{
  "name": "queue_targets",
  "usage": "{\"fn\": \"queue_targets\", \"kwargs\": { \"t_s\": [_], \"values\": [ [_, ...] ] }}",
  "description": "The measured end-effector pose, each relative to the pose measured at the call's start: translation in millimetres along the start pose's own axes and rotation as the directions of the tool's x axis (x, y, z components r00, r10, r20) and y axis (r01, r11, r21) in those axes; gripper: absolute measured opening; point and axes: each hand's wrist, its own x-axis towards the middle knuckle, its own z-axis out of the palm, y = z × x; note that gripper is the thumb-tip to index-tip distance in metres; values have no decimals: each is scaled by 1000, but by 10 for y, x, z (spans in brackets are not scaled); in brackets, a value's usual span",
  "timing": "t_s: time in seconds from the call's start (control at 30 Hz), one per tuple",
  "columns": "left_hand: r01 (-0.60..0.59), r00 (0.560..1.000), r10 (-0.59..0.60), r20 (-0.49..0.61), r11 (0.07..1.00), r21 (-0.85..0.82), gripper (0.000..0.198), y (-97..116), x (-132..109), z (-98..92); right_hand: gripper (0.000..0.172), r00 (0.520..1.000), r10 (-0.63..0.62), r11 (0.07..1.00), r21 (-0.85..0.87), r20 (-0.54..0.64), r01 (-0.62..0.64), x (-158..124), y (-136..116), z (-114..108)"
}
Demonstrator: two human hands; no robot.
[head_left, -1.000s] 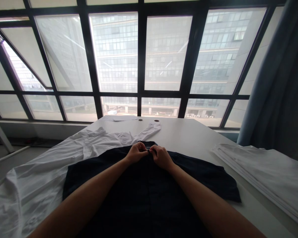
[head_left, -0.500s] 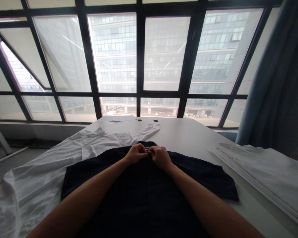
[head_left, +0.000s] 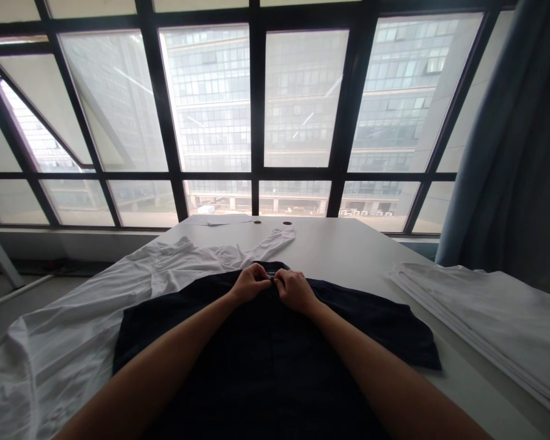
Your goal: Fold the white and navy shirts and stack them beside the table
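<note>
A dark navy short-sleeved shirt (head_left: pixel 275 360) lies spread on the white table (head_left: pixel 343 250), its collar at the far side and a sleeve out to each side. My left hand (head_left: pixel 251 283) pinches the left side of the shirt at the front of the collar. Close beside it, my right hand (head_left: pixel 296 288) grips the right side at the same height. The fingertips almost meet over the neck opening, where a pale label (head_left: pixel 270 274) shows. Whatever small fastening lies between the fingers is hidden.
Left of the shirt a crumpled white garment (head_left: pixel 87 311) reaches over the table. Folded white cloth (head_left: pixel 495 318) lies at the right. Two round holes pierce the far table end, near a flat white sheet (head_left: pixel 220 220). A blue curtain (head_left: pixel 490 153) hangs at the right.
Both hands stay at the collar with barely any movement; the left fingertips have shifted very slightly. The view has tilted a little.
</note>
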Motion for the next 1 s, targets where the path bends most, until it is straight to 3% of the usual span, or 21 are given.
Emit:
{"fn": "queue_targets", "kwargs": {
  "t_s": [0.27, 0.8, 0.9, 1.0],
  "values": [
    [-27, 999, 33, -42, 991, 133, 24, -20, 8, -23, 11, 997, 15, 999, 51, -79, -11, -24, -10, 4],
    [13, 999, -13, -35, 1000, 17, 25, -120, 51, -41, 6, 986, -76, 987, 132, -148, 96, -12, 62, 48],
    [-2, 997, 6, -75, 999, 52, 21, -151, 62, -42, 7, 978, -119, 986, 97, -173, 137, -16, 54, 46],
    [-25, 998, 31, -48, 992, 128, 18, -150, 52, -37, 8, 970, -159, 983, 58, -182, 172, -23, 45, 38]
  ]
}}
